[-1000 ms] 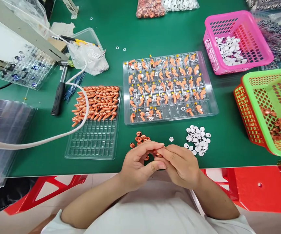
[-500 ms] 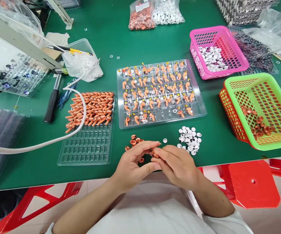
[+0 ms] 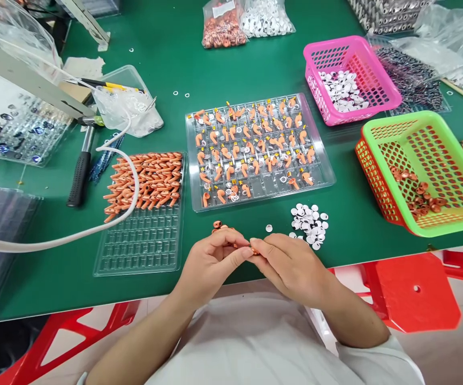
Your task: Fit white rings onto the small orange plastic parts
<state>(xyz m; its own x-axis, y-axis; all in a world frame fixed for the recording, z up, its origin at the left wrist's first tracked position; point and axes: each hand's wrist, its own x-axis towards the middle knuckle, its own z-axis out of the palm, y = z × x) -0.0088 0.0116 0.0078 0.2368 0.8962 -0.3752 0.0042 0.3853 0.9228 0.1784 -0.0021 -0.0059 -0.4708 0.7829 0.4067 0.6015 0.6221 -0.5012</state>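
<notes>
The left hand [image 3: 210, 262] and right hand [image 3: 295, 267] meet, each grip pinched on a small copper piece [image 3: 256, 252]. White discs [image 3: 312, 224] lie on the counter [image 3: 259, 69] nearby.

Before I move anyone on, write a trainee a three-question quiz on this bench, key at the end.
1. Multiple choice: what lies in the pink basket?
A. Blue beads
B. White discs
C. Wooden pegs

2. True or false: the fingertips of the left hand and right hand meet around a copper piece.

3. Fill in: for the person seated here, the hammer lies to the ____ of the green basket.

Key: 1. B; 2. True; 3. left
</notes>
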